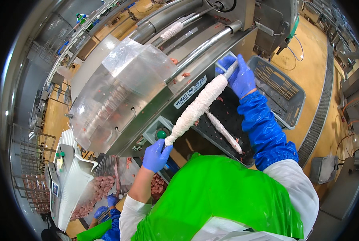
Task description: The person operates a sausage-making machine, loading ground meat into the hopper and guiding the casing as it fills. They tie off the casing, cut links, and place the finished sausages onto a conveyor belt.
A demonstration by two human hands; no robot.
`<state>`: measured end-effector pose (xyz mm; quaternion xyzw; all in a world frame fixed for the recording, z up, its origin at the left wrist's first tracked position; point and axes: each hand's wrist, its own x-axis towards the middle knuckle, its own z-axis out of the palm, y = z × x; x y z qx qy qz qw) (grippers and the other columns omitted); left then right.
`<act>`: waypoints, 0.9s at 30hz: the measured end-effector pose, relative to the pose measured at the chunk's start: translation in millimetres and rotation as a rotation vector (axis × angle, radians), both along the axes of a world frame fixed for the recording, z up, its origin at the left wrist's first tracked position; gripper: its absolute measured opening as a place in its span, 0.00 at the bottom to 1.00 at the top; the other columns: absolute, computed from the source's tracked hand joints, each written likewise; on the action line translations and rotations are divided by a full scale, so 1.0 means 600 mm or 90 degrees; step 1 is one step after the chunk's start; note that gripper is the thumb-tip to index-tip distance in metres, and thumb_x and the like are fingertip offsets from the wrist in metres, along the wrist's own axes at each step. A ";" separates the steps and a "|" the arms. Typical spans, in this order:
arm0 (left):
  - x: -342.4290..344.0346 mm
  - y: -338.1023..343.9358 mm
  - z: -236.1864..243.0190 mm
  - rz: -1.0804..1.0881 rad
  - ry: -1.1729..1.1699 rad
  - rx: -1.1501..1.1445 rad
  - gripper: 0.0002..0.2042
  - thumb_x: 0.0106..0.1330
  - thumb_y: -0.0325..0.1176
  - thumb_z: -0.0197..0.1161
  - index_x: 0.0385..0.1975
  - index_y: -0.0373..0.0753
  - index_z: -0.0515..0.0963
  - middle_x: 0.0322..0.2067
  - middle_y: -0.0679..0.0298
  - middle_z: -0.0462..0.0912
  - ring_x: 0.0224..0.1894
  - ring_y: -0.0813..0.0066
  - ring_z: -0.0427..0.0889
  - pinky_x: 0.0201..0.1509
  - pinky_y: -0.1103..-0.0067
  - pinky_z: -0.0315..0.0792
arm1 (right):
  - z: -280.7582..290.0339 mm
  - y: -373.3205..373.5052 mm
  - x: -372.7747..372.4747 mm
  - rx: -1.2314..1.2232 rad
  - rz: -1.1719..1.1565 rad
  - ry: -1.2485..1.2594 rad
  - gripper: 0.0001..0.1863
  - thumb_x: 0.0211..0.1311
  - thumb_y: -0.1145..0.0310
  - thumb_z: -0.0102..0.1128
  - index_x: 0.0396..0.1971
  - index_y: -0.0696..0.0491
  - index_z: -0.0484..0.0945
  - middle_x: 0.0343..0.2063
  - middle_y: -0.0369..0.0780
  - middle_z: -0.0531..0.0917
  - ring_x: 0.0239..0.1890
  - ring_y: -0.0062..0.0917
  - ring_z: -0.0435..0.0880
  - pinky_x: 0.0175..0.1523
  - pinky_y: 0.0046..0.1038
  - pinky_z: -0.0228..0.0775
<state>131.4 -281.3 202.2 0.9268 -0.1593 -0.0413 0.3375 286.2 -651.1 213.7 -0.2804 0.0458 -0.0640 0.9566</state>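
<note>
A long, white, ruffled sausage casing (197, 105) stretches diagonally in front of the machine, held between both my hands. My left hand (157, 156), in a blue glove, pinches its lower, narrowed end. At the upper end my right hand (243, 78) wraps round a pale, translucent piece, perhaps plain casing or a tube, where the ruffles stop. Below the casing lies a dark perforated crate (245, 138), with a thinner ruffled casing (223, 131) and pink meat scraps in it. Near my left hand, a green push button (161, 134) sits on the machine's control box.
The steel machine has a clear guard (119, 92) and a rod carrying another ruffled casing (172, 31). A grey slotted crate (296, 106) stands at right beside a floor drain (322, 108). Lower left, a co-worker's gloved hands (106, 207) are near piled sausages (99, 186).
</note>
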 end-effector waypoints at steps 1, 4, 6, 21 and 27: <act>0.000 0.007 -0.006 0.010 0.013 -0.010 0.11 0.66 0.38 0.61 0.35 0.36 0.75 0.23 0.50 0.76 0.25 0.50 0.78 0.30 0.67 0.71 | -0.014 0.020 0.003 -0.038 0.044 0.006 0.21 0.72 0.55 0.48 0.48 0.59 0.73 0.41 0.46 0.81 0.44 0.39 0.82 0.50 0.41 0.77; 0.007 0.014 -0.017 0.025 0.024 -0.021 0.11 0.66 0.38 0.61 0.35 0.36 0.75 0.23 0.51 0.76 0.24 0.52 0.77 0.30 0.68 0.70 | -0.072 0.105 -0.007 -0.190 0.104 -0.009 0.24 0.71 0.52 0.50 0.52 0.59 0.71 0.37 0.43 0.84 0.42 0.36 0.83 0.51 0.38 0.77; 0.009 0.040 -0.033 0.013 0.041 -0.023 0.11 0.66 0.38 0.60 0.35 0.36 0.75 0.22 0.51 0.76 0.24 0.53 0.77 0.30 0.69 0.70 | -0.092 0.093 -0.006 -0.205 0.028 0.065 0.27 0.71 0.49 0.50 0.56 0.58 0.67 0.40 0.43 0.81 0.42 0.35 0.82 0.50 0.40 0.77; 0.016 0.028 -0.076 -0.058 0.085 -0.020 0.12 0.66 0.39 0.61 0.31 0.35 0.72 0.23 0.49 0.75 0.26 0.46 0.76 0.30 0.64 0.69 | -0.133 0.045 -0.028 -0.167 -0.017 0.059 0.22 0.70 0.50 0.51 0.50 0.53 0.76 0.38 0.39 0.82 0.43 0.27 0.82 0.53 0.31 0.76; -0.011 0.012 -0.071 0.011 0.108 -0.054 0.12 0.67 0.39 0.61 0.31 0.35 0.73 0.23 0.51 0.76 0.25 0.52 0.76 0.30 0.66 0.69 | -0.084 0.015 -0.049 -0.093 0.063 0.158 0.24 0.71 0.47 0.49 0.52 0.51 0.73 0.43 0.38 0.80 0.46 0.28 0.81 0.52 0.36 0.75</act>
